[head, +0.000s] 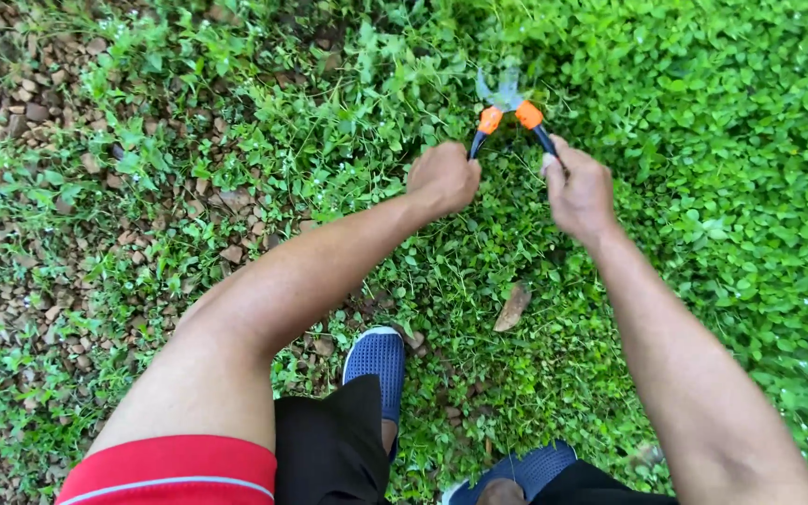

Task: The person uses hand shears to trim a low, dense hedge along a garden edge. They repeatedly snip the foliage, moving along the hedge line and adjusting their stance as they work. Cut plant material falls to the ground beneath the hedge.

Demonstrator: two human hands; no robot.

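I hold a pair of garden shears (509,110) with orange collars and black handles, pointed away from me over low green weeds. My left hand (443,176) is closed on the left handle. The right handle sits in my right hand (578,190), fingers wrapped round it. The grey blades are blurred and crossed near the pivot, low over the leaves. Both forearms reach forward from the bottom of the view.
Dense leafy ground cover (722,168) fills the right side. Brown gravel and stones (39,234) show through thinner weeds on the left. A dry brown leaf (513,307) lies below the hands. My blue shoes (376,360) and black shorts are at the bottom.
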